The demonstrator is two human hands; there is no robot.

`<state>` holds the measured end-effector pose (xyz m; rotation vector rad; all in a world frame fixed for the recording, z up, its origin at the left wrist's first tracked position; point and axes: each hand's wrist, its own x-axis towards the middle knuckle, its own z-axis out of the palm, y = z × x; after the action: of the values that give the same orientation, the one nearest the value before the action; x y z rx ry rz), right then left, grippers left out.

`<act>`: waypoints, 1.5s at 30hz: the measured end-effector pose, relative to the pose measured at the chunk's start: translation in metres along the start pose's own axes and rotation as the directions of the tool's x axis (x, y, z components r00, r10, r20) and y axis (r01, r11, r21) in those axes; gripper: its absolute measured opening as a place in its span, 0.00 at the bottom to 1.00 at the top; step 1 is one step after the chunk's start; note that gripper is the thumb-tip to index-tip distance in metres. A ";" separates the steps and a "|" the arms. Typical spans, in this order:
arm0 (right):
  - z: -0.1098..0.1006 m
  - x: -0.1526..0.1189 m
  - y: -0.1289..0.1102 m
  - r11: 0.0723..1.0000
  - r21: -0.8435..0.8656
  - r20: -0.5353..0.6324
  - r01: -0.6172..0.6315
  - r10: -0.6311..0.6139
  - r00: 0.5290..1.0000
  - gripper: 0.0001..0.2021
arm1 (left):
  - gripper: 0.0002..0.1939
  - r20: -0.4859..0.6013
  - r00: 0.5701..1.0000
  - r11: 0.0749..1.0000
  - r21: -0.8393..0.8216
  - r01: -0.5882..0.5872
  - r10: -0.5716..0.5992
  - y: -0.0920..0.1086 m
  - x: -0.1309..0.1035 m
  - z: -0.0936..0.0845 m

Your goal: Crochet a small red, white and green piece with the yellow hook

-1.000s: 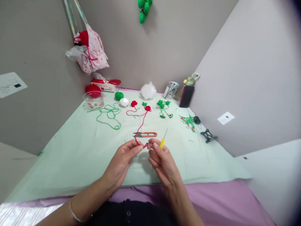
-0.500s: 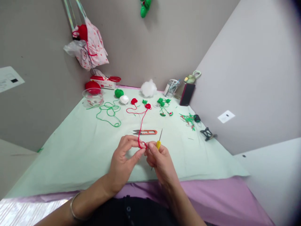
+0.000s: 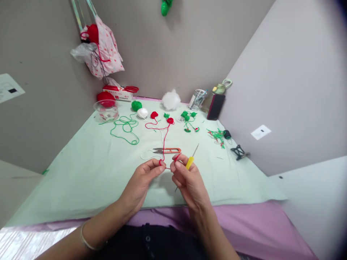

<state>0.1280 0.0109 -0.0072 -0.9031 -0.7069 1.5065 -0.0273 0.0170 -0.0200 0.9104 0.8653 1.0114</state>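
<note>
Red yarn (image 3: 165, 141) runs down from a small red ball (image 3: 170, 121) to my hands. My left hand (image 3: 143, 178) pinches it between thumb and index finger, with a small loop at the fingertips. A short stretch of the yarn spans the gap to my right hand (image 3: 189, 180), which pinches another part of it. That same hand also holds a yellow-handled crochet hook (image 3: 189, 163), tilted with its metal tip up and to the right. Just beyond my fingers, orange thread snips (image 3: 172, 150) lie on the pale green cloth (image 3: 89, 180), under the red yarn.
Green yarn (image 3: 124, 126) lies loosely at left, near a clear tub (image 3: 108, 115). White stuffing (image 3: 171, 100), a cup of pens (image 3: 197, 100) and a phone (image 3: 216, 107) stand along the back. Green crocheted pieces (image 3: 187, 115) and a black stand (image 3: 239, 152) are at right.
My hands have moved apart, drawing a stretch of red yarn between them. The hook has shifted right and leans more. A loop of white thread now shows beside the snips.
</note>
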 end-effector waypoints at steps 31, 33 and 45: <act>0.006 -0.007 0.020 0.980 -0.177 -0.106 0.092 -0.111 0.988 0.14 | 0.01 0.006 0.874 0.789 0.427 -0.441 0.485 0.002 0.004 -0.004; 0.007 -0.006 0.021 0.982 -0.167 -0.122 0.091 -0.112 0.986 0.14 | 0.02 -0.017 0.910 0.833 0.410 -0.372 0.414 0.002 0.003 -0.003; -0.026 -0.020 0.000 0.666 -0.613 -0.083 0.425 -0.589 0.804 0.27 | 0.09 -0.058 0.983 0.972 0.165 -0.165 0.176 0.002 0.007 -0.006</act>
<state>0.1506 -0.0100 -0.0179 -1.2034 -1.1262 0.6281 -0.0313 0.0256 -0.0218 1.1042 0.9506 1.1407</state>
